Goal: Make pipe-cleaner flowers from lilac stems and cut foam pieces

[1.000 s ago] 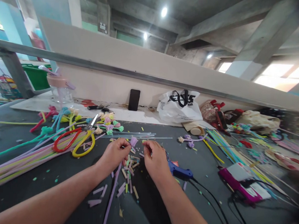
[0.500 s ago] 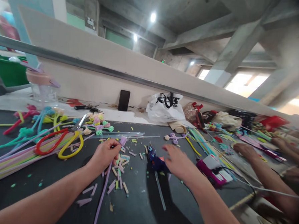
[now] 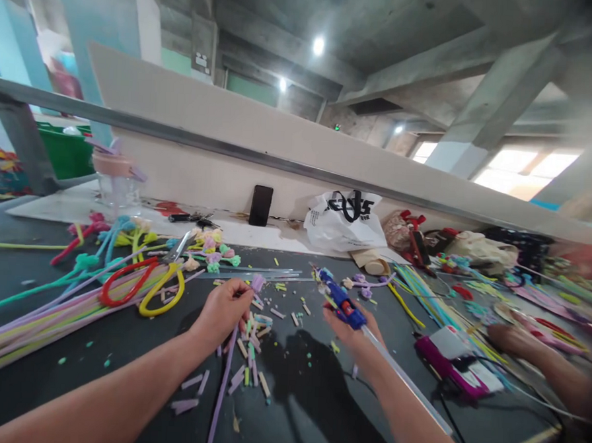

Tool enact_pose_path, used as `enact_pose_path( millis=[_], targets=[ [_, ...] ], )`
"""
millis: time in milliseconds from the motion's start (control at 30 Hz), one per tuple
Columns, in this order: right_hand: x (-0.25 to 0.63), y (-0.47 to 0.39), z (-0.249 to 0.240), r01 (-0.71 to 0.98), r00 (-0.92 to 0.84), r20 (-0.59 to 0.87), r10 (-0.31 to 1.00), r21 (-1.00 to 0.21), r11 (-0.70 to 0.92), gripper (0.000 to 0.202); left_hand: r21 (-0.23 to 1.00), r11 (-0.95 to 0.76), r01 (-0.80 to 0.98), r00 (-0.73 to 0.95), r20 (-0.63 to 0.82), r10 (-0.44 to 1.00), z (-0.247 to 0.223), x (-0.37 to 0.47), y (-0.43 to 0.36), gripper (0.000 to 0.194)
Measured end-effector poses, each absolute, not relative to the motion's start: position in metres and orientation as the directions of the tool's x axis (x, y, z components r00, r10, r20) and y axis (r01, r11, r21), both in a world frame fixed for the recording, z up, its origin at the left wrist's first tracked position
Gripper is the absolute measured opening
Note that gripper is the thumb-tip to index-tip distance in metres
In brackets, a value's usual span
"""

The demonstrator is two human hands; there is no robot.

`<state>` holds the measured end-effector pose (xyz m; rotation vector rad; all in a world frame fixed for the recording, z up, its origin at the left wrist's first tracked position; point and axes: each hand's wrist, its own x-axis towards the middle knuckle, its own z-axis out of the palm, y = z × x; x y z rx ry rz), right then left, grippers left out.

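Note:
My left hand (image 3: 229,308) pinches a purple pipe cleaner (image 3: 223,386), its long stem hanging toward the table's front edge. At its top, just past my fingertips, is a small purple fuzzy tuft (image 3: 257,283). In my right hand (image 3: 354,330) lies a blue hot glue gun (image 3: 340,298), nozzle pointing up and left, a long clear glue stick (image 3: 407,381) running out of its back along my forearm. Short cut pieces of pipe cleaner (image 3: 252,358) are scattered below and between my hands.
Red-and-yellow-handled scissors (image 3: 163,287) rest on bundled pipe cleaners (image 3: 32,330) at left. A black phone (image 3: 261,205) leans on the back board beside a white plastic bag (image 3: 345,221). A magenta-and-white device (image 3: 457,365) with a cord lies at right, near another person's hand (image 3: 505,338).
My right hand has picked up the glue gun from the table and raised it. My left hand keeps its pinch on the pipe cleaner. The view has shifted slightly left.

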<state>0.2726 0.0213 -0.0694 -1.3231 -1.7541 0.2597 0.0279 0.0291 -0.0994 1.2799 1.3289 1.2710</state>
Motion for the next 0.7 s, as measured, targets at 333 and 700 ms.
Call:
enact_pose_path(
  millis=[333, 700],
  targets=[
    [0.216, 0.0, -0.083, 0.685, -0.229, 0.611, 0.757, -0.451, 0.571, 0.008, 0.993, -0.079, 0.086, -0.135, 0.09, 0.987, -0.098, 0.026, 0.031, 0.013],
    [0.215, 0.002, -0.079, 0.611, -0.389, 0.578, 0.718, -0.421, 0.67, 0.006, 0.985, -0.127, 0.121, -0.123, 0.142, 0.982, -0.089, 0.033, 0.021, 0.011]
  ],
)
